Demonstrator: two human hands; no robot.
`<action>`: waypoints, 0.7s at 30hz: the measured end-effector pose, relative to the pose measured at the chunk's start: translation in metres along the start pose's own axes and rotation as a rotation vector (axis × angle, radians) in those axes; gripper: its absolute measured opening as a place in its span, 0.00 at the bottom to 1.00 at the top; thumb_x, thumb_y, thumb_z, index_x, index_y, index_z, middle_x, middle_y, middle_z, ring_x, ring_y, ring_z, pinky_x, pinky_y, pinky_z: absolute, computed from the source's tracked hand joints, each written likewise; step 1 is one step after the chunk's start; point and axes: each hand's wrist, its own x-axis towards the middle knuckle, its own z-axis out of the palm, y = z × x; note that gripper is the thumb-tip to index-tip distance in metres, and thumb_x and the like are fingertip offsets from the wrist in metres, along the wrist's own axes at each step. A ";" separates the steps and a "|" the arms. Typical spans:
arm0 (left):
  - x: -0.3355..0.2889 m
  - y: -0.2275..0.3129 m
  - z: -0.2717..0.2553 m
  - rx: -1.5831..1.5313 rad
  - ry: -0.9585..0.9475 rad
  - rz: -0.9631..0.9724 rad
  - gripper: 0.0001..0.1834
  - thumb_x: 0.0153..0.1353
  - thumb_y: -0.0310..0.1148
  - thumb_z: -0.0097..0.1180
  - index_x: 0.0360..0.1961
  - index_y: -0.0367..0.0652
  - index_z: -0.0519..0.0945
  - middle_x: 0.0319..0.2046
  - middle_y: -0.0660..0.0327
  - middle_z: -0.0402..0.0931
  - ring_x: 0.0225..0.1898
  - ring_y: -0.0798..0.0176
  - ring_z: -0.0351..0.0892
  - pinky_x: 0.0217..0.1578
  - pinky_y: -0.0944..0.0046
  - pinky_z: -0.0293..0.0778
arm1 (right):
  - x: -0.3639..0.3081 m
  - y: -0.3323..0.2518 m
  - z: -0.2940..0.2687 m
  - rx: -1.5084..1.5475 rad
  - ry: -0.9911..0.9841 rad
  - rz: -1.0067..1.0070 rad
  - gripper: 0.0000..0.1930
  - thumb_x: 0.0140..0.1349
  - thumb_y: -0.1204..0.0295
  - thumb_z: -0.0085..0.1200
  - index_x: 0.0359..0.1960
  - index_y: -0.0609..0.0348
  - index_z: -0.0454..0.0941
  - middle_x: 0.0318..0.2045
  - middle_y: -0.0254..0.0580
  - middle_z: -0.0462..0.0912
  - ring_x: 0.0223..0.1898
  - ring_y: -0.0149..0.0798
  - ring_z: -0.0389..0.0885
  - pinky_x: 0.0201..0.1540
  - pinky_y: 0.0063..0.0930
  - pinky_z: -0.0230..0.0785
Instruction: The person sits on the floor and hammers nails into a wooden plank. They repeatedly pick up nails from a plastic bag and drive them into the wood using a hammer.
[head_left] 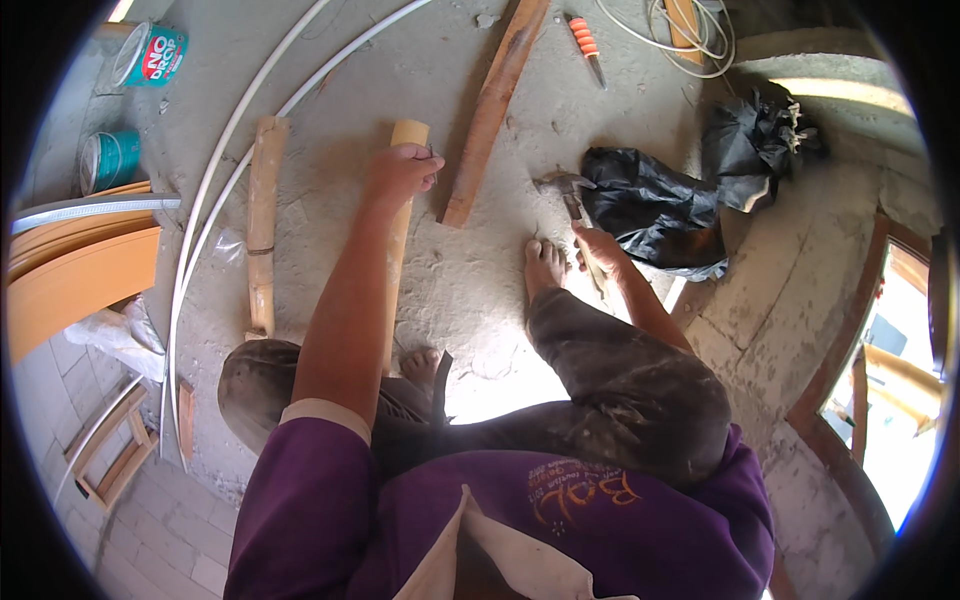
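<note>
The purple shirt (330,500) lay nearest the camera, filling the lower middle of the frame with its pale collar (540,560) at the bottom edge. A yellowish pole (400,235) stood out a little above and left of centre, its cut end upward, its length running down beside the left forearm. The hands were well apart: the left hand (405,168), over the pole's upper end, pinched a thin dark piece (433,158) too small to identify, while the right hand (598,247), right of centre, was wrapped around the handle of a hammer (573,205), its head pointing up the frame. A bare foot (545,266) rested just left of that hand. Left of the pole lay a second, jointed pole (262,215); to its right, a brown plank (493,115) slanted toward the top edge. Crumpled black plastic (650,205) was right of the hammer, and a tool with an orange ribbed handle (582,38) lay on the grey floor (340,150) at upper right of centre. Farther out, white cable (722,50) looped at upper right, two teal cans (168,55) sat at upper left, and orange curved boards (90,285) filled the left edge.
</note>
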 end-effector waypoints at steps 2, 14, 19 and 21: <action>0.001 0.003 0.007 -0.016 0.011 0.024 0.12 0.58 0.30 0.62 0.38 0.32 0.82 0.26 0.61 0.80 0.24 0.72 0.78 0.27 0.72 0.76 | -0.004 -0.006 0.006 0.155 -0.176 0.145 0.30 0.59 0.37 0.53 0.34 0.56 0.71 0.16 0.41 0.73 0.13 0.36 0.72 0.18 0.30 0.67; 0.049 -0.005 0.059 -0.195 0.033 0.126 0.11 0.58 0.25 0.60 0.42 0.32 0.83 0.31 0.61 0.82 0.30 0.72 0.80 0.32 0.72 0.78 | -0.039 -0.020 0.020 0.184 -0.139 0.088 0.24 0.65 0.46 0.51 0.35 0.58 0.70 0.13 0.32 0.67 0.09 0.29 0.64 0.11 0.24 0.57; 0.052 -0.007 0.061 -0.172 0.051 0.136 0.11 0.57 0.25 0.61 0.41 0.33 0.83 0.29 0.63 0.82 0.28 0.73 0.78 0.30 0.73 0.76 | -0.058 -0.037 0.031 0.159 -0.110 0.040 0.23 0.65 0.47 0.51 0.34 0.58 0.70 0.13 0.32 0.67 0.09 0.28 0.64 0.11 0.24 0.56; 0.053 -0.008 0.062 -0.182 0.055 0.147 0.11 0.57 0.26 0.62 0.40 0.33 0.83 0.29 0.63 0.82 0.26 0.74 0.77 0.29 0.74 0.74 | -0.064 -0.047 0.036 0.132 -0.084 0.033 0.23 0.65 0.47 0.51 0.34 0.58 0.70 0.13 0.32 0.67 0.09 0.27 0.63 0.11 0.24 0.56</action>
